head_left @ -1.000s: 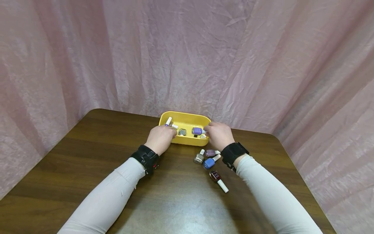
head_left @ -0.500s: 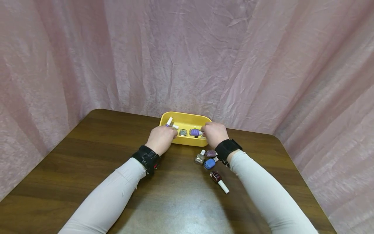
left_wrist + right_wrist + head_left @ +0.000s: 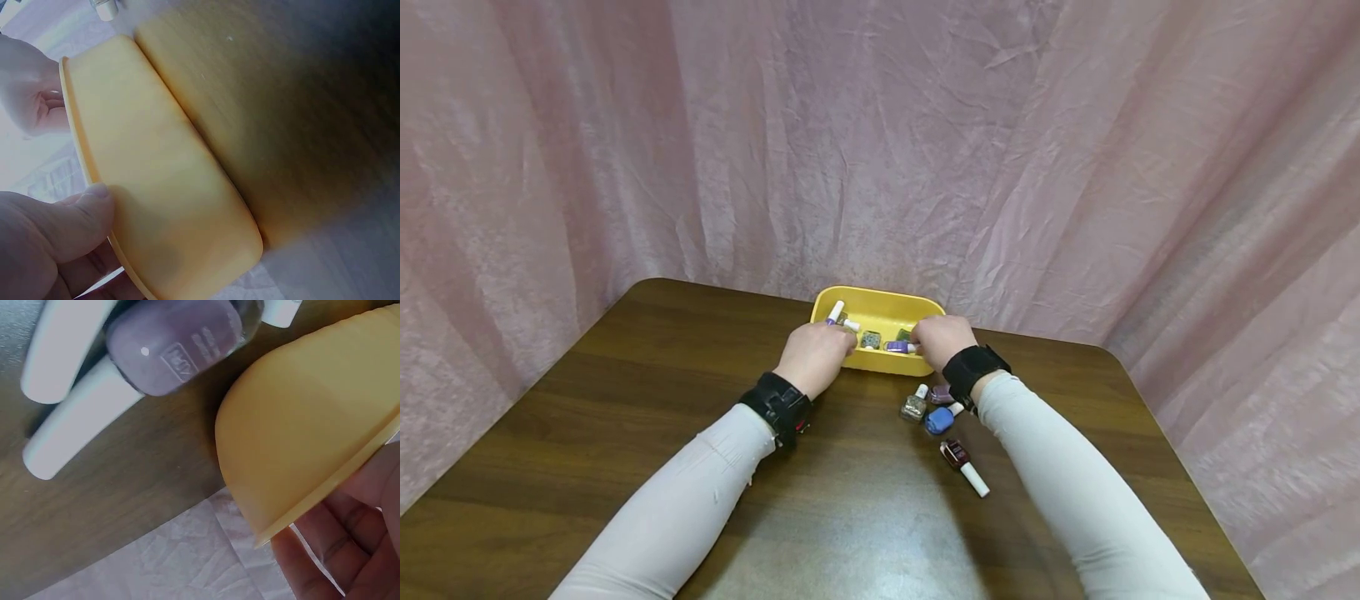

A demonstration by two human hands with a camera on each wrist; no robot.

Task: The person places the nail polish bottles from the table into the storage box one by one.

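Now, right hand (image 3: pixel 943 340): drifting left, apparently pinching a white-capped purple glass bottle (image 3: pixel 897 347) by its end.
Purple bottle: sinking behind the near wall of the oblong yellow plastic bin (image 3: pixel 880 362); we're judging it nearly placed.
Left hand (image 3: pixel 814 354): gripping the bin's rim.
Bin count: we're making out about four other bottles (image 3: pixel 871 340).
Brown wooden table (image 3: pixel 662 383): four are lying loose, a silver-glitter bottle (image 3: pixel 913 407), a mauve one (image 3: pixel 940 395), a blue one (image 3: pixel 938 420), a dark-red one (image 3: pixel 956 454).

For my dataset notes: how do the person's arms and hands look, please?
The person wears long, whitish fabric sleeves. A wide black band with a small red detail circles the left wrist, another wide black band the right. The left hand and right hand wear no gloves.
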